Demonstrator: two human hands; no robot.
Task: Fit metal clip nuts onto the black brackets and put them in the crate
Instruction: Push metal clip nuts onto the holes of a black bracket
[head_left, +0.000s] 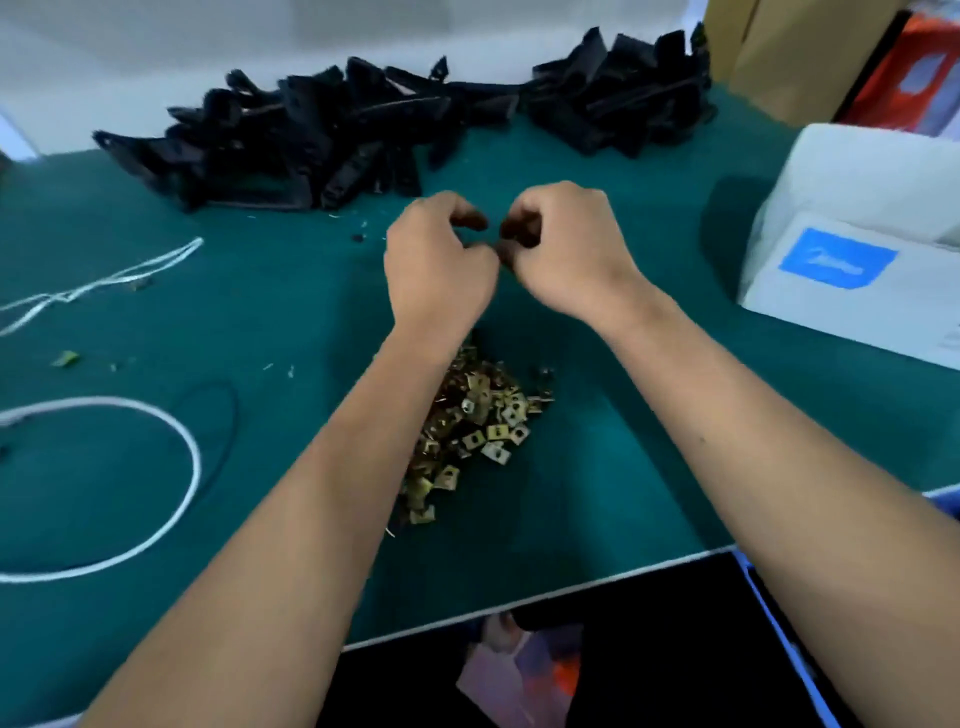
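both hands meet above the middle of the green surface, knuckles up and fingers curled inward. the left hand and the right hand almost touch at the fingertips, and a small dark piece shows in the gap between them; the fingers hide most of it, so i cannot tell what it is or which grip actually has hold of it, only that both grips are curled tight around that spot. below the wrists, partly under the left forearm, lies a loose heap of brass-coloured metal clip nuts on the surface. at the far edge of the surface sit two heaps of black brackets, the larger to the left and a smaller one to the right, touching in the middle. a white cord loops on the left side, with another pale strand further back. a white box with a blue label stands at the right, and a blue crate rim shows at the lower right, mostly out of view.
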